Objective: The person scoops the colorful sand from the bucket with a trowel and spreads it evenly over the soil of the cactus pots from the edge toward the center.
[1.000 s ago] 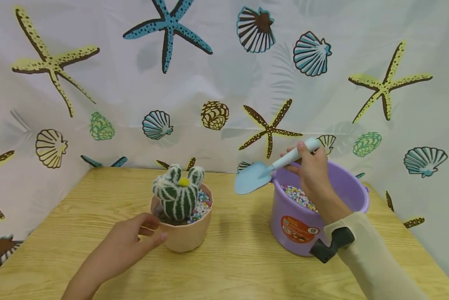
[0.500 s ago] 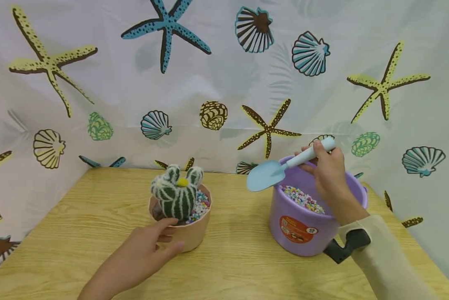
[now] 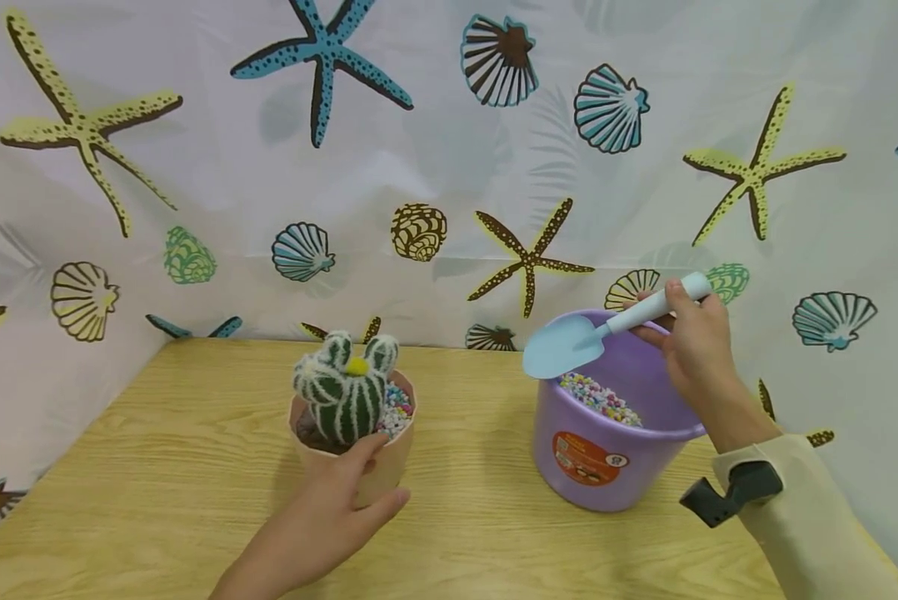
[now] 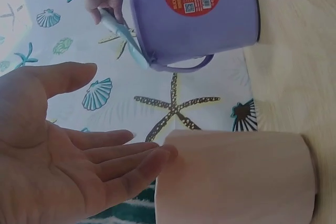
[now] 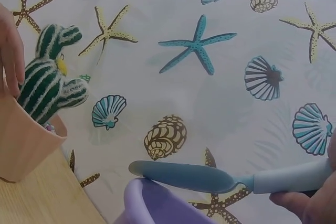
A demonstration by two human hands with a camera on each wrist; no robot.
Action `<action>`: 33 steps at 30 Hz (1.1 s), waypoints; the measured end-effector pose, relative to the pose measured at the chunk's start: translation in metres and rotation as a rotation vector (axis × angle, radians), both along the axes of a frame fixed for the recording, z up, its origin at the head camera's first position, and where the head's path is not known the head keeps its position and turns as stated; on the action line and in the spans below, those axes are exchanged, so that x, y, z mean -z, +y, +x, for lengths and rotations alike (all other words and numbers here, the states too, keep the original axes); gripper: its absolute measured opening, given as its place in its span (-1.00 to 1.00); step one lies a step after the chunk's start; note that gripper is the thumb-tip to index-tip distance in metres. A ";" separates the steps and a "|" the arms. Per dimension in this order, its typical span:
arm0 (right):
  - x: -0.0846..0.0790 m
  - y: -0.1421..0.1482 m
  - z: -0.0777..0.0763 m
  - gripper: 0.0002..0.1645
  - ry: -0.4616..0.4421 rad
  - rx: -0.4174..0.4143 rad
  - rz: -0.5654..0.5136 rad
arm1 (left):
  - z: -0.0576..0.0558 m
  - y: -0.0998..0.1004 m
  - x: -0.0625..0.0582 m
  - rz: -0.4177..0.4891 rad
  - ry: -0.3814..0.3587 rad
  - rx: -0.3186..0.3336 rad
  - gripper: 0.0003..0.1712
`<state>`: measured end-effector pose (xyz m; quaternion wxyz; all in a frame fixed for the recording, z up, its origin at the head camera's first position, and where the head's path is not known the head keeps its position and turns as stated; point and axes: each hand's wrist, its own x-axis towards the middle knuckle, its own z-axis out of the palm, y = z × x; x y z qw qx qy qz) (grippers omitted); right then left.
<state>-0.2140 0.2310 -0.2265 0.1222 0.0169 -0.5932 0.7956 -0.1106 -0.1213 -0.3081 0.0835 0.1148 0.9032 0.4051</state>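
Two hands, one shovel, one bucket, one pot and one cactus make up the count. The grip of the right hand point(image 3: 700, 342) is closed round the handle of the blue shovel point(image 3: 565, 346), whose blade lies at the bucket rim nearest the pot; whether they touch, I cannot tell. The left hand point(image 3: 321, 517) has a loose, spread grip with nothing in it, its fingertips at the front rim of the peach pot point(image 4: 236, 177). In that pot stand the green cactus point(image 3: 347, 400) and some coloured beads point(image 3: 396, 408). The purple bucket point(image 3: 640, 462), bearing one red sticker point(image 3: 587, 460), holds more beads, too many to count. Pot and bucket stand well apart on a pale wood-grain surface point(image 3: 464, 517), backed by a whitish cloth point(image 3: 434, 150) printed with starfish and shells
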 end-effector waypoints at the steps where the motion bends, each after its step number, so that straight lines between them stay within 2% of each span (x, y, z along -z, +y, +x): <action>1: 0.000 0.003 0.001 -0.77 0.006 -0.010 -0.019 | 0.000 0.002 0.001 0.005 0.011 0.004 -0.22; 5: -0.001 0.015 0.002 -0.78 0.027 -0.041 -0.095 | 0.000 0.008 0.003 0.023 0.050 0.033 -0.22; 9: -0.001 0.026 0.003 -0.76 0.028 -0.022 -0.111 | -0.003 0.015 0.004 0.041 0.068 0.070 -0.20; 14: 0.001 0.037 0.003 -0.75 0.015 0.011 -0.080 | -0.007 0.023 0.004 0.042 0.099 0.095 -0.22; 23: 0.007 0.052 0.005 -0.80 0.007 0.063 0.010 | -0.016 0.041 0.008 0.059 0.123 0.089 -0.28; 28: 0.009 0.055 0.003 -0.85 0.021 0.109 0.033 | -0.023 0.052 0.011 0.070 0.166 0.095 -0.27; 33: 0.013 0.056 -0.001 -0.91 -0.008 0.159 0.072 | -0.031 0.064 0.010 0.090 0.182 0.090 -0.23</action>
